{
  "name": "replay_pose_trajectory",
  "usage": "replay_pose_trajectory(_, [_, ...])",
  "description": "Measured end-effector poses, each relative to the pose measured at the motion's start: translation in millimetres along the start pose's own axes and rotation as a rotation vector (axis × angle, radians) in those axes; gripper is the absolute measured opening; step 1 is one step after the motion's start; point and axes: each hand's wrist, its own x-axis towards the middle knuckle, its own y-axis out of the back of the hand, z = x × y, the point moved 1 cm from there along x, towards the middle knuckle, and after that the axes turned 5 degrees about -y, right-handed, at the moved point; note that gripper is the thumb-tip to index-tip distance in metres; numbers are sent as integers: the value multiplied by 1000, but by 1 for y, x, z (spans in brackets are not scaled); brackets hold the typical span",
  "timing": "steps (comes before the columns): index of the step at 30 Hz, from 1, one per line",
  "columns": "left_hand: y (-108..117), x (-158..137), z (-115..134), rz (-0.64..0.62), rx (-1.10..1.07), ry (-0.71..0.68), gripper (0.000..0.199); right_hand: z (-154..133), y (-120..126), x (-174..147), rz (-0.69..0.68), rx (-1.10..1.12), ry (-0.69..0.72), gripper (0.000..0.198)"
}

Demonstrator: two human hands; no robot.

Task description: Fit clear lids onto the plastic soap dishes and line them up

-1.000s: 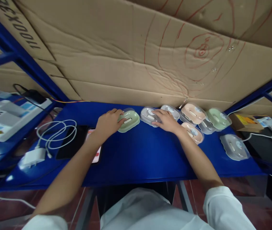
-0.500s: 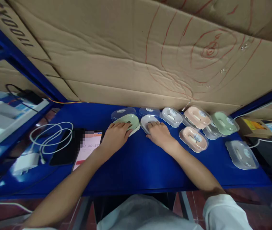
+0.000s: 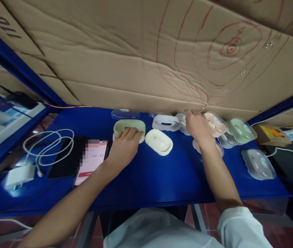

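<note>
My left hand (image 3: 126, 146) is curled over the near side of a green soap dish insert (image 3: 131, 124), its fingers in the hollow; a pale base shows beneath. Right of it lies a cream oval tray (image 3: 159, 142) with a raised middle, bare on the table. Behind the tray, a pale lavender soap dish insert (image 3: 166, 123) stands on its side, its slot showing. My right hand (image 3: 197, 124), slightly blurred, reaches over a lidded grey soap dish (image 3: 181, 123) at the back with fingers stretched forward. It partly hides that dish; whether it touches it I cannot tell.
A clear lid (image 3: 125, 114) lies against the cardboard wall (image 3: 110, 75). Lidded soap dishes in peach (image 3: 215, 123), green (image 3: 240, 130) and grey (image 3: 258, 164) stand to the right. A phone (image 3: 92, 162), a white cable (image 3: 48, 146) and a charger (image 3: 21, 175) lie left.
My right hand has left the lavender dish and moved right and back. The lavender insert now stands apart from its cream tray. The green insert has tilted up under my left hand.
</note>
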Motion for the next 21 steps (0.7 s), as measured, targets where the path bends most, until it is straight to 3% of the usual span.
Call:
replay_pose_trajectory(3, [-3, -2, 9, -12, 11, -96, 38, 6, -8, 4, -224, -19, 15, 57])
replay_pose_trajectory(5, [-7, -3, 10, -11, 7, -140, 39, 11, -12, 8, -275, -21, 25, 63])
replay_pose_trajectory(10, [-12, -3, 8, -24, -76, -186, 36, 22, -15, 14, -229, 44, 165, 50])
replay_pose_trajectory(14, [-10, -3, 16, -5, -107, -272, 39, 23, -7, 13, -17, 46, 104, 53])
replay_pose_trajectory(16, [-10, -5, 23, -7, -144, -361, 37, 19, -3, 10, 21, 46, 91, 50])
replay_pose_trajectory(21, [-19, -7, 31, -80, -170, -465, 32, 4, -13, 4, -388, 20, 86, 38])
